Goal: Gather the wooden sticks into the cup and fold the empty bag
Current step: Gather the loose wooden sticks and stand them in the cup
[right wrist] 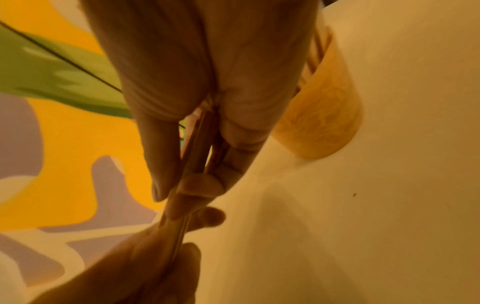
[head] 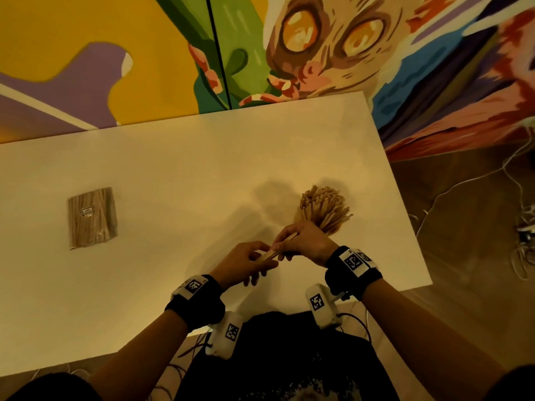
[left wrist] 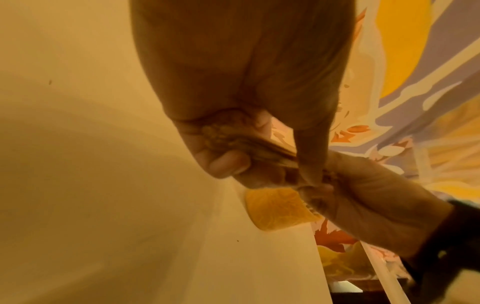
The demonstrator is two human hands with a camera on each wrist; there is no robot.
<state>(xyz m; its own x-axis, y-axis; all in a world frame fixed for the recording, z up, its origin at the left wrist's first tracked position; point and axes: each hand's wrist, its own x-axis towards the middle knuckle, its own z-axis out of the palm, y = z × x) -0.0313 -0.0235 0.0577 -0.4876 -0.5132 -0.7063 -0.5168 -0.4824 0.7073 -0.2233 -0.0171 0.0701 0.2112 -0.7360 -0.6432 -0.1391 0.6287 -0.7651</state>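
Both hands meet over the table's near middle and share a thin bundle of wooden sticks (head: 279, 250). My left hand (head: 265, 257) pinches the near end of the bundle (left wrist: 262, 153). My right hand (head: 285, 247) pinches the far end (right wrist: 196, 150) between thumb and fingers. Just behind the right hand, a fan of many sticks (head: 324, 208) stands in the orange cup (right wrist: 324, 115), which also shows low in the left wrist view as the orange cup (left wrist: 278, 209). A clear bag (head: 92, 217) lies flat at the table's left and looks to have sticks inside.
The white table (head: 179, 175) ends close to the cup on the right, at its right edge (head: 405, 215). A painted mural wall stands behind the table. White cables (head: 492, 180) trail on the wooden floor at the right.
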